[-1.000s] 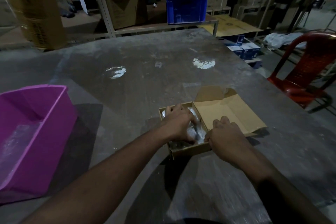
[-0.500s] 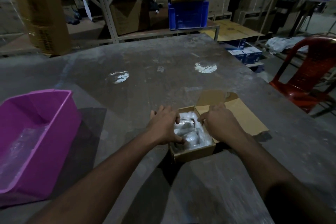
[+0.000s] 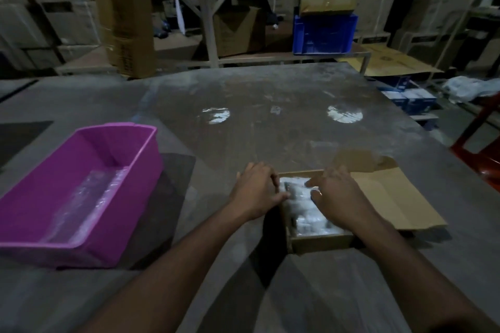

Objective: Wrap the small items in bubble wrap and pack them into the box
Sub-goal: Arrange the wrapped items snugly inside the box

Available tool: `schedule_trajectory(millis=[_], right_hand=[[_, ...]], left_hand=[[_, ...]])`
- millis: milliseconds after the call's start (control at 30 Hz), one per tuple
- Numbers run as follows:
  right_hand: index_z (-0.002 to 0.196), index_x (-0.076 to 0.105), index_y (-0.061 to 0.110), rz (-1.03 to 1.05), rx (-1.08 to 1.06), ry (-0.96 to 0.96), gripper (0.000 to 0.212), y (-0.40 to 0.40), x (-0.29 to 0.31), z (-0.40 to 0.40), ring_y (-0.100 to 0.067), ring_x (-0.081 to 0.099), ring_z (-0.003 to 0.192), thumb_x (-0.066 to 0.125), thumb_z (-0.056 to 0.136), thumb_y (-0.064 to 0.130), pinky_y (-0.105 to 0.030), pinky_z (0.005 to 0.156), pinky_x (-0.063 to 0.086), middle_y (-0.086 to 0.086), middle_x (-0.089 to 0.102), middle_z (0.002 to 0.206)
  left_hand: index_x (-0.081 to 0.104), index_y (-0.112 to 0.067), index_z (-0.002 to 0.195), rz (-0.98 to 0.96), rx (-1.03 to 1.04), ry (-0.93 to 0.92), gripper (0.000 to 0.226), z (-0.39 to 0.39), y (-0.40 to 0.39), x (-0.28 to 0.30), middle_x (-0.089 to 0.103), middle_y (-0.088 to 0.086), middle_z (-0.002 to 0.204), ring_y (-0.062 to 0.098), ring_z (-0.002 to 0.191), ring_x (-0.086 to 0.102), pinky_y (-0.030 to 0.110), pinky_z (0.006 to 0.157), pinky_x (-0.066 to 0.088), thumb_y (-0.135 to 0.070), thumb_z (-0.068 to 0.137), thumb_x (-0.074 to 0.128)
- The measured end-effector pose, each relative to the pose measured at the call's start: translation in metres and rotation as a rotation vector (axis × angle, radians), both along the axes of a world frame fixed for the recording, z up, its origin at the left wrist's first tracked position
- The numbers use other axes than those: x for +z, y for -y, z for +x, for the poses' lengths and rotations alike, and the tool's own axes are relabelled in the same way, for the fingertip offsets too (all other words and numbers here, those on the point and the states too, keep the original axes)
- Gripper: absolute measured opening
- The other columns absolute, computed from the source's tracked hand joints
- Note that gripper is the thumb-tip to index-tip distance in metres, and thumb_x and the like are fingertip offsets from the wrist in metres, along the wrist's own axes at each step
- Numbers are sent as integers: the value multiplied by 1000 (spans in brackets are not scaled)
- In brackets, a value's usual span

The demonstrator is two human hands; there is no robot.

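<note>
Cardboard box [image 3: 322, 244] of bubble-wrapped items [image 3: 305, 208], both hands pressing inside

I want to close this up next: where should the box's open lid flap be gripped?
Judging by its pose, grip the lid flap at its free outer edge, coming from the right. It lies flat on the table, hinged at the box, so the right hand could lift it over.

Your two hands cover both side walls of the cardboard box [image 3: 322, 243]. Inside it, the bubble-wrapped items [image 3: 305, 205] are too blurred to count. Right of the box, a red chair [image 3: 481, 154] is cut off by the edge.
</note>
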State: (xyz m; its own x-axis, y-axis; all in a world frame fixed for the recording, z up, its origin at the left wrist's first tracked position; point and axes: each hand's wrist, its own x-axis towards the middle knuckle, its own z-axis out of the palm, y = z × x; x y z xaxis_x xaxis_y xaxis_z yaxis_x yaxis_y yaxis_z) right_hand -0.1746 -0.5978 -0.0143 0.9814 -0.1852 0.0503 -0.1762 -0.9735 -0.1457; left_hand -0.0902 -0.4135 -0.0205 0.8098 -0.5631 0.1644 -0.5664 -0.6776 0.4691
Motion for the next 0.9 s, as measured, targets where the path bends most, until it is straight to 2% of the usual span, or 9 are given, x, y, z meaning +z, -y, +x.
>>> schedule_trajectory(millis=[133, 233, 267, 367, 533, 633, 733, 833, 900], right_hand=[[103, 72, 40, 205, 109, 129, 26, -49, 0, 0, -20, 56, 101, 52, 88, 40, -39, 91, 43, 7, 68, 95], [97, 73, 36, 502, 163, 202, 14, -89, 5, 1, 0, 56, 93, 66, 90, 26, -9, 81, 39, 12, 66, 95], [92, 72, 37, 558, 187, 223, 14, -102, 7, 2, 2, 54, 91, 70, 89, 23, -6, 76, 37, 13, 63, 94], [78, 66, 37, 611, 276, 266, 16, -139, 10, 16, -3, 51, 89, 74, 86, 26, -15, 72, 35, 16, 58, 85], [85, 70, 27, 768, 427, 291, 4, -209, 29, 47, -1, 59, 81, 71, 89, 27, -27, 72, 49, 14, 62, 84], [91, 74, 25, 742, 540, 335, 5, -258, 48, 65, -3, 62, 83, 69, 90, 22, -27, 76, 51, 12, 67, 90], [96, 77, 17, 598, 632, 330, 13, -311, 57, 86, -13, 64, 88, 65, 91, 16, -31, 81, 50, 3, 73, 94], [98, 76, 14, 339, 708, 206, 18, -358, 49, 107, -25, 67, 95, 61, 90, 18, -36, 82, 53, -6, 74, 101], [92, 71, 9, 130, 740, 12, 13, -385, 40, 118, -31, 66, 100, 65, 87, 19, -34, 76, 50, -10, 72, 98]], left_hand=[[50, -34, 82, -128, 80, 38, 29, -4, -38, 0, 50, -15, 89, 9, 92, 50, 31, 77, 38, -45, 84, 77], [58, -29, 87, -228, 175, 36, 22, -9, -72, 7, 59, -12, 88, 4, 81, 57, 26, 71, 41, -40, 85, 77], [60, -27, 88, -252, 211, 35, 21, -10, -83, 11, 63, -12, 88, 3, 79, 59, 27, 71, 45, -40, 86, 76], [63, -28, 91, -318, 303, 37, 17, -14, -123, 28, 67, -13, 84, 1, 74, 63, 30, 69, 55, -41, 87, 74], [68, -25, 90, -476, 472, 150, 6, -15, -193, 54, 68, -13, 80, 0, 74, 63, 24, 67, 53, -29, 92, 72], [68, -24, 88, -461, 632, 188, 8, -5, -244, 57, 67, -13, 78, 2, 70, 63, 26, 63, 53, -29, 92, 73], [65, -25, 83, -304, 772, 146, 12, 15, -298, 50, 64, -15, 75, 8, 71, 64, 26, 61, 46, -29, 90, 74], [64, -30, 84, -80, 816, -3, 13, 40, -345, 35, 64, -10, 76, 19, 83, 70, 27, 68, 46, -27, 87, 76], [71, -26, 98, 40, 795, -133, 14, 54, -367, 28, 73, -3, 91, 24, 95, 70, 32, 80, 53, -29, 86, 78]])
